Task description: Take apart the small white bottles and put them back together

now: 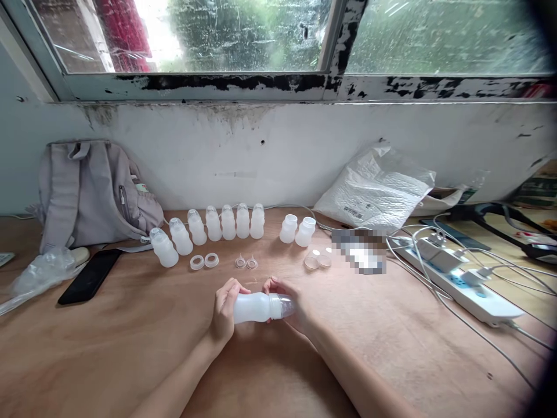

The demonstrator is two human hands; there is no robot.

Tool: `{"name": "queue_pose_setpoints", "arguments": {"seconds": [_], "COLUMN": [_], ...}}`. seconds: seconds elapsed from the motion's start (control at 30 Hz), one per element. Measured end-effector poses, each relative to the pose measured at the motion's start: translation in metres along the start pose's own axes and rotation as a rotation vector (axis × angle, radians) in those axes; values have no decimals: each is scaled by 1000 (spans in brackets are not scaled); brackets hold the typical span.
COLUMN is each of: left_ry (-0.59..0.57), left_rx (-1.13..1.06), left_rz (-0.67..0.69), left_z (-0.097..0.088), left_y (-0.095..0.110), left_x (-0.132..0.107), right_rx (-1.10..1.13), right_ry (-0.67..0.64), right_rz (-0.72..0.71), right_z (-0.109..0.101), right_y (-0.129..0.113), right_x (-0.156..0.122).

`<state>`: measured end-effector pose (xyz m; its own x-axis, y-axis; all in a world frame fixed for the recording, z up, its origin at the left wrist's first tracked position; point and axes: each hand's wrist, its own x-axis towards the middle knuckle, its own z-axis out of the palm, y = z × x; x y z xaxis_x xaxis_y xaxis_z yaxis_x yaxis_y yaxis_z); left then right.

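Note:
Between my two hands a frosted white baby bottle (252, 307) lies on its side above the table. My left hand (224, 307) is wrapped round its base. My right hand (298, 305) closes round the clear cap at the other end. Beyond them stand two open bottles (288, 229) without caps. Two white collar rings (197, 262), two clear nipples (241, 262) and clear round caps (311, 260) lie in a row nearer to me. Several capped bottles (213, 223) stand in a curved line at the back left.
A grey backpack (87, 191) leans by the wall at left, with a black phone (89, 277) and a crumpled plastic bag (46, 270) before it. At right are a white mailer bag (378, 188), a power strip (491, 310) with loose cables, and black-framed headgear (483, 217).

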<state>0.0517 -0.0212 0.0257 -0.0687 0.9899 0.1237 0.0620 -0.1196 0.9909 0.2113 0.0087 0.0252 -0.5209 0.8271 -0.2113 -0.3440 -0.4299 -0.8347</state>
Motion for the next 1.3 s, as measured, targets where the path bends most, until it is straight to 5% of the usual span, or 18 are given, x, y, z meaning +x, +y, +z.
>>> {"name": "queue_pose_setpoints", "arguments": {"seconds": [0.2,0.37,0.47,0.6,0.7,0.87,1.07,1.3], "left_ry": [0,79,216,254,303,341,369,431], "left_rx": [27,-4,3,81,112,99,174,406], "left_rz": [-13,-43,1,71,72,65,92,224], "left_z": [-2,-10,-12,-15,-18,-26,-33,-50], "left_y": [2,-4,-10,-14,-17,-22,-24,-28], "left_x": [3,17,21,27,32,40,45,56], "right_rx": [-34,-158,-234,-372,-622,-1354,-1824,-1882], "right_ry": [62,368,335,334,412,638,720,729], "right_rz": [-28,-202,-292,-437,-603,-832,-647,-486], "right_z": [1,-2,-1,-4,-8,-10,-18,-28], "right_y": [2,0,-4,-17,-45,-101,-129,-136], "right_x": [5,14,14,11,13,39,98,134]}}
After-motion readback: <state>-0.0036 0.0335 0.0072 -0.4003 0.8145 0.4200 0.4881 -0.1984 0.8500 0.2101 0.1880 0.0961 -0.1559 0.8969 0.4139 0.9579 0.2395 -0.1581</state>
